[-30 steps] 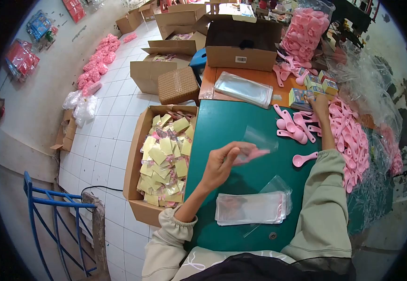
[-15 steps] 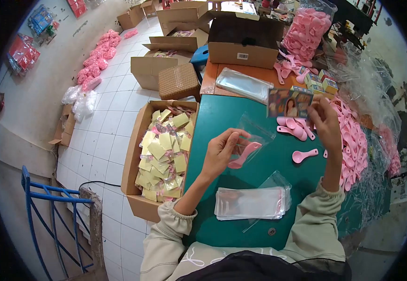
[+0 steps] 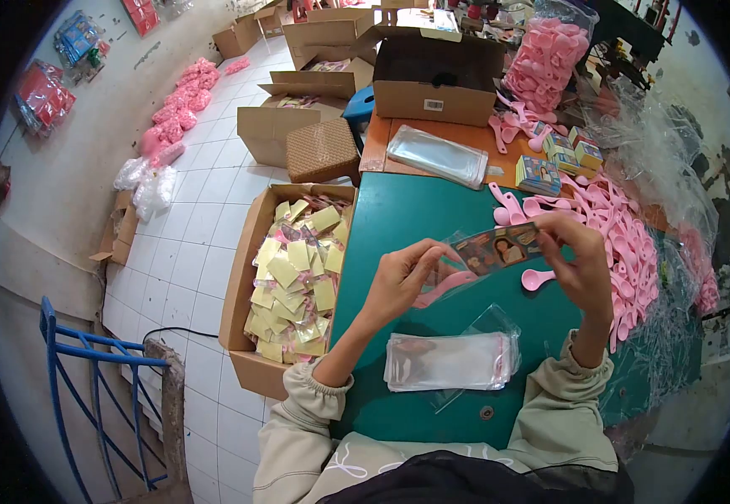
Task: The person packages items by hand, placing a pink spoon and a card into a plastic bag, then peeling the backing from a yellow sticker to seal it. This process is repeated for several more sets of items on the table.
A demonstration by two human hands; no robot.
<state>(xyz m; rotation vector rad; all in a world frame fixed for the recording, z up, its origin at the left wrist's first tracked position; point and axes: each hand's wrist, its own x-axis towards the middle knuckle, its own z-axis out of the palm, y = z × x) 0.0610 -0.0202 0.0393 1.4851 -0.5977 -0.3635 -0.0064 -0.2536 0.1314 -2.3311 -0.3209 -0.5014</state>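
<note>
Off the left edge of the green table [image 3: 398, 218], down on the tiled floor, an open cardboard box [image 3: 243, 252] stands touching the table's side, filled with yellow packets [image 3: 298, 277]; above the table's left half my left hand [image 3: 402, 281] is raised clear of the surface, thumb and fingers closed on a clear bag [image 3: 457, 267], pinching it by its near end so that it hangs in the air over the middle of the table; inside the bag lies a pink spoon [image 3: 442, 288], tilted, its handle slanting up towards the right; just to the right, also above the table's middle, a picture card [image 3: 499, 249] lies nearly level, its left end meeting the bag, though I cannot tell how far in it sits; my right hand [image 3: 579, 260] holds that card by its right end, fingertips on top and thumb beneath, closed firmly on it; on the table's near part, below both hands, rests a stack of empty bags [image 3: 453, 361], flat and apart from my hands; a loose spoon [image 3: 541, 279] lies on the table just under my right hand; along the table's right edge spreads a heap of pink spoons [image 3: 633, 252]; beyond the table's far right corner stand small card boxes [image 3: 538, 175]
</note>
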